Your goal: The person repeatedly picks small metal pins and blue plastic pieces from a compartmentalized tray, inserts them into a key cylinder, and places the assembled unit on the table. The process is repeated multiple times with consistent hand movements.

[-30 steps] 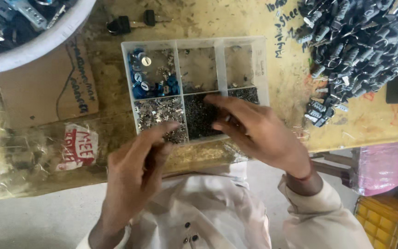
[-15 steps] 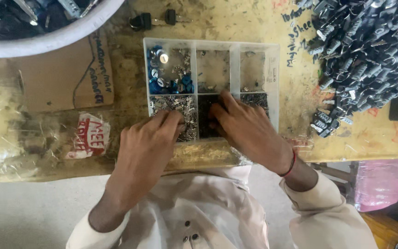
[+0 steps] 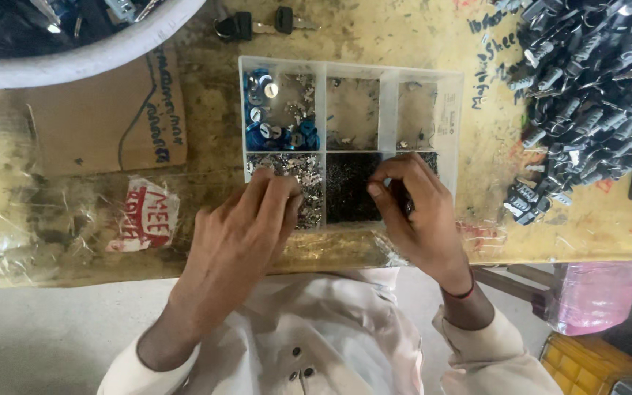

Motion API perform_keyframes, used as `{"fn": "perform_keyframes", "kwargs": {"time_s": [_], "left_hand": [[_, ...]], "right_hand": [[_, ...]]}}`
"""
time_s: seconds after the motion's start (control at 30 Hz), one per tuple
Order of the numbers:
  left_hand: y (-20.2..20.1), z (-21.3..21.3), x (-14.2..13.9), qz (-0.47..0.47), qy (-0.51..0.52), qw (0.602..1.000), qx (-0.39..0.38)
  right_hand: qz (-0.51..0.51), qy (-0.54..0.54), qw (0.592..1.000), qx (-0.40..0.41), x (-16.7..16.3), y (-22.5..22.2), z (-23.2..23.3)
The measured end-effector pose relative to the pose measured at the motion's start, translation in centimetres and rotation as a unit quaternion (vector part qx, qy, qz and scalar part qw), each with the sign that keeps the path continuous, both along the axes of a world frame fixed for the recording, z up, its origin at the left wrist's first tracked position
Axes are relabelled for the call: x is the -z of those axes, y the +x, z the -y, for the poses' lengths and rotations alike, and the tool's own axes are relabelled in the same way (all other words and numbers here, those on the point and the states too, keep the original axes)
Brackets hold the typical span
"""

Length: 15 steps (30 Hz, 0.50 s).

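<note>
Hands [image 3: 330,219] in compartmented parts box [image 3: 388,73]

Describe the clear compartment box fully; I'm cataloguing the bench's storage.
The clear compartment box is a lidless, see-through plastic tray lying flat on the yellowed worktop, divided into six cells. The far-left cell holds blue and silver parts, the near cells small silvery and dark bits; the other far cells look almost bare. The left hand and right hand rest at its near edge.

One six-compartment clear tray [image 3: 459,110], two black-headed keys [image 3: 261,25], one white bowl [image 3: 96,55], two hands [image 3: 239,230].
</note>
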State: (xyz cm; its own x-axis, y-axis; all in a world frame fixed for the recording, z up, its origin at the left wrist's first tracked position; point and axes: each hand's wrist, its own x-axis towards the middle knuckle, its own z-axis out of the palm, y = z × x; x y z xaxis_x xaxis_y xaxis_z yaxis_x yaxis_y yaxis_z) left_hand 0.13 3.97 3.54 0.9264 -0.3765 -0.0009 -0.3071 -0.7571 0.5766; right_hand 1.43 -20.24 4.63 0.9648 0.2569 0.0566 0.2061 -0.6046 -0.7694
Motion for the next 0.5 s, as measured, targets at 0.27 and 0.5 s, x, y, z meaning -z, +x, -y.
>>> {"fn": "perform_keyframes", "kwargs": {"time_s": [0.27, 0.5], "left_hand": [[-0.6, -0.3, 0.2, 0.016, -0.038, 0.999, -0.009], [-1.8, -0.3, 0.2, 0.066, -0.171, 0.980, -0.080]], "right_hand": [[0.049, 0.015, 0.999, 0.018, 2.1, -0.9, 0.4], [-0.039, 0.178, 0.982, 0.058, 3.0, -0.7, 1.3]]}}
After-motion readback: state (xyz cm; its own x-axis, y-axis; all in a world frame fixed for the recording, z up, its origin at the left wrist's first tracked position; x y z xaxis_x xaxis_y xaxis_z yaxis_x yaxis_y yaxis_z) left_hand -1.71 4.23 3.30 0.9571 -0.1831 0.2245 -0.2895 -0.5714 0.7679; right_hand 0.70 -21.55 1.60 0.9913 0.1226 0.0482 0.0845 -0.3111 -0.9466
